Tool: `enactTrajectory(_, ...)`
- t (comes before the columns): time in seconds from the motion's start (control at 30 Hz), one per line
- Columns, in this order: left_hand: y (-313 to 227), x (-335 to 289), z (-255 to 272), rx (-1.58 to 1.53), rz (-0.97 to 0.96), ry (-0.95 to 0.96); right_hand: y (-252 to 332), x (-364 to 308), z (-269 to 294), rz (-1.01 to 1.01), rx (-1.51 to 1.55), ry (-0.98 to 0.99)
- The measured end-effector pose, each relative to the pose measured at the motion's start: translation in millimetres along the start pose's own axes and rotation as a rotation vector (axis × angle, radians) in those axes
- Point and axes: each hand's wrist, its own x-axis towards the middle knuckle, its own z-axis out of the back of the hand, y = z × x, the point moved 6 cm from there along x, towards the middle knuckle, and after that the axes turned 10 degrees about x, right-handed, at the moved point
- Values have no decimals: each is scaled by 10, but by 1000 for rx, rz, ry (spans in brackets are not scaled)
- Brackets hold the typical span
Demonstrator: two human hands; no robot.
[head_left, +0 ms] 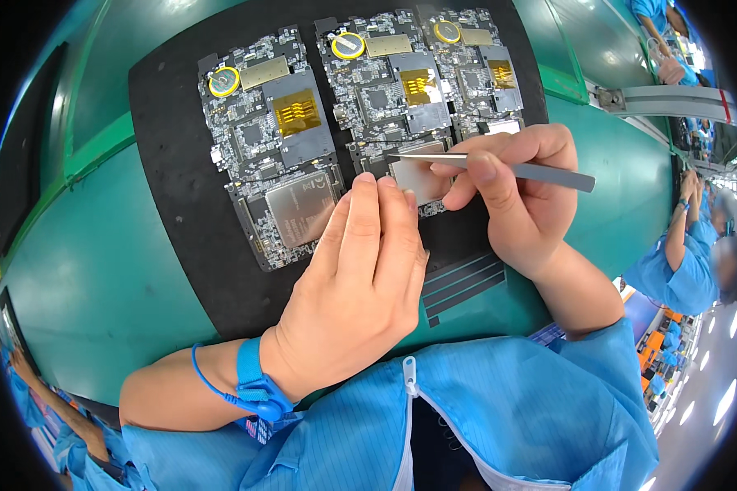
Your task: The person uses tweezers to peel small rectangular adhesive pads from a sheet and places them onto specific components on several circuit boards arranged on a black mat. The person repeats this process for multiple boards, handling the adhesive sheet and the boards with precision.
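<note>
At lower left of the frame a blue wrist strap circles the wrist of the left hand, which lies flat at centre, fingers pressed together, their tips holding down the middle circuit board on the black mat. That steady press looks worth keeping so the board cannot slide. Just right, the right hand pinches grey tweezers, tips over a silver shield; a low, light approach seems wisest, since the left fingertips crowd that spot. Another board lies upper left, a third upper right. A co-worker's blue sleeve shows at the right edge, well apart.
</note>
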Motion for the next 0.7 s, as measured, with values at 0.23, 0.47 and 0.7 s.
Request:
enactTrajectory(0.23,-6,2,-7,43,-21,-6,57,-34,-57,81,-284,29)
enactTrajectory(0.47,-56,-82,68,70,-44,-64,135,-89,-54,45,-120,-43)
enactTrajectory(0.7,-309,-127,226,-131,-96,-68,159,-104,48,38,-42,-103)
